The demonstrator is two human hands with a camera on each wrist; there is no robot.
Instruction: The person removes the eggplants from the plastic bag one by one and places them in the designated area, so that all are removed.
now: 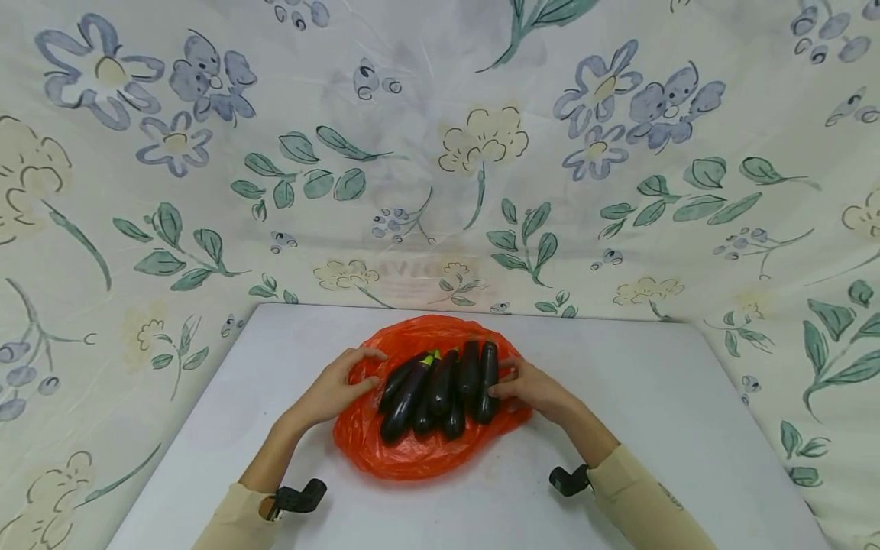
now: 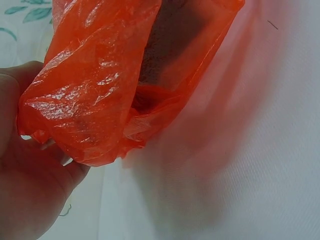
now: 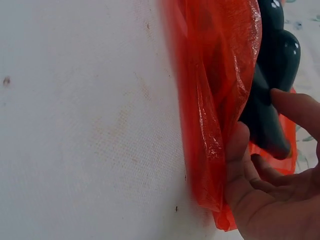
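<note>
Several dark purple eggplants point(image 1: 409, 405) lie side by side on a spread orange-red plastic bag point(image 1: 412, 466); a few show green stem ends. At the bag's left edge is my left hand point(image 1: 337, 391), its fingers lightly bent against the plastic and its thumb pointing toward the eggplants. The left wrist view shows the crinkled bag point(image 2: 80, 110) covering part of that hand's fingers. On the right side, my right hand point(image 1: 536, 389) touches the outermost eggplant point(image 3: 267, 120) with its thumb. Its other fingers spread loosely beside the eggplant and against the bag's side.
Beneath the bag is a white table point(image 1: 275, 359). A floral-patterned sheet point(image 1: 440, 229) hangs behind the table and along both sides. Dark wrist cameras point(image 1: 300, 496) are strapped over beige sleeves point(image 1: 646, 504).
</note>
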